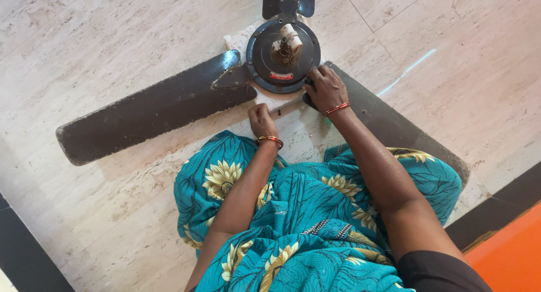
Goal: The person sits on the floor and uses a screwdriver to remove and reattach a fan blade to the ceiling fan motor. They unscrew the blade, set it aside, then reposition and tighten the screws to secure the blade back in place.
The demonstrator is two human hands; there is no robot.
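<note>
While the person sits on the pale stone floor (101,55), a dark ceiling fan (282,55) lies flat on it in front of the knees, taking up most of the middle of the room as I see it. One long blade (152,114) runs out toward eight o'clock from the hub, a second blade (389,126) runs toward four o'clock and passes under the right forearm, and a third blade (287,0) points to twelve o'clock and is cut off by the edge of view. The person's lap is covered in teal cloth with yellow flowers (304,219), spread at six o'clock from the fan. The round motor housing (282,58) sits at the centre with a small white part (291,38) and loose wires on top. A pale sheet (279,103) lies under the hub.

The right hand (326,89) rests at four o'clock on the hub's rim, its grip closed over the root of the second blade. The left hand (261,119) is at six o'clock of the hub, fingers curled shut, touching the edge of the pale sheet; whether it pinches anything I cannot tell. Each wrist wears a red bangle (336,108).
</note>
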